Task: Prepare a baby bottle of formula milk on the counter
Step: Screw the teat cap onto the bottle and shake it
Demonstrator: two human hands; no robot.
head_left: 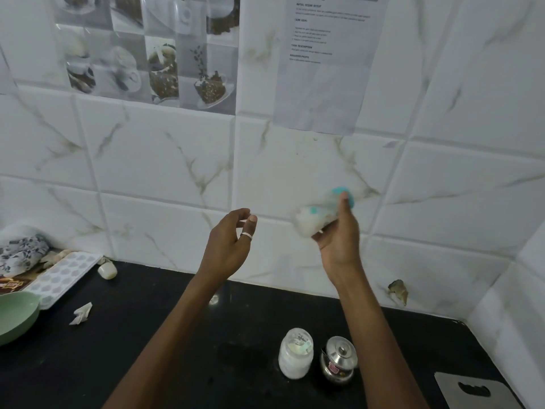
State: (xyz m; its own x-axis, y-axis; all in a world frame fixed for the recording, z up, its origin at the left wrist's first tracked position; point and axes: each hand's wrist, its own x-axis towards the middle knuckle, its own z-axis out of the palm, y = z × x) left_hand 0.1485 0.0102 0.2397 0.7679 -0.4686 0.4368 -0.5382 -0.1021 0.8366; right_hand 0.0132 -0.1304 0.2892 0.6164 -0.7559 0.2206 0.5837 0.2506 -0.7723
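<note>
black bench (165,320), white grey-veined marble tiles (165,160), pale green bowl (17,314), teal-capped white bottle (315,216), silver pot (339,361)

We log two bare forearms, left forearm (165,335) and right forearm (374,335), uncovered along all we can see of them. Left hand (228,243): one plain silver-coloured ring (246,236), a narrow smooth band, on what we read as the thumb, with a short nail showing on that digit. Right hand (339,237): partly blurred. We spot a small pale glint (321,231) at a finger and cannot tell whether it is a ring.
</note>
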